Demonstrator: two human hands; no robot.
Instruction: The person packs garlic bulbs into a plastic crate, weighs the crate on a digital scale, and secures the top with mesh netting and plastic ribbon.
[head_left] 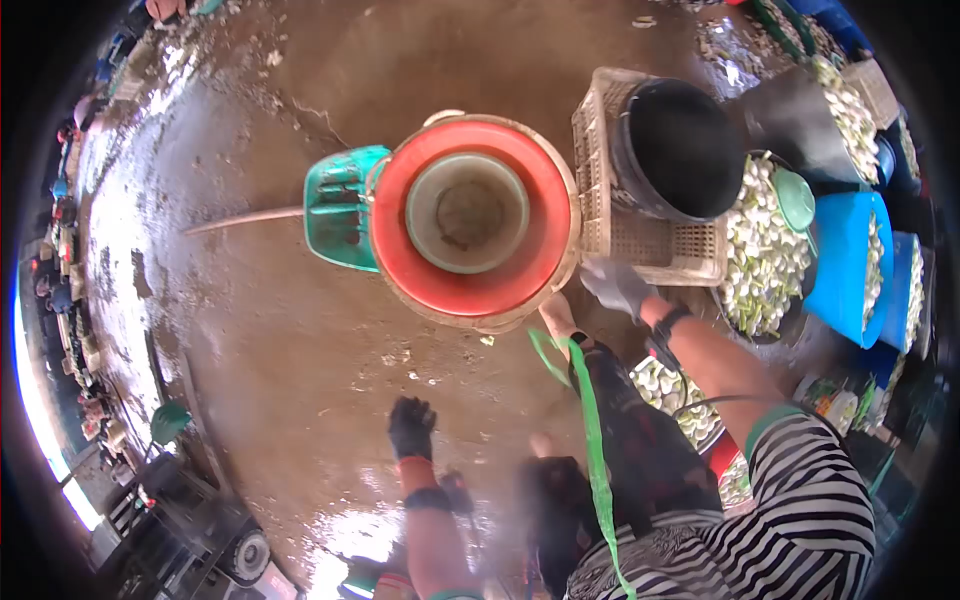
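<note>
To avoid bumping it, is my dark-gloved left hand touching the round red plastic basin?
Apart: the head view shows brown floor between your left hand and the basin.

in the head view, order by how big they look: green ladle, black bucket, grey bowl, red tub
1. Red tub
2. Black bucket and grey bowl: too alike to rank
3. Green ladle

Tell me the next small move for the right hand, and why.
Probably take hold of the beige crate with the right hand: it is close to the crate's near corner, with nothing visible in its grasp, while the left hand is farther off.
</note>
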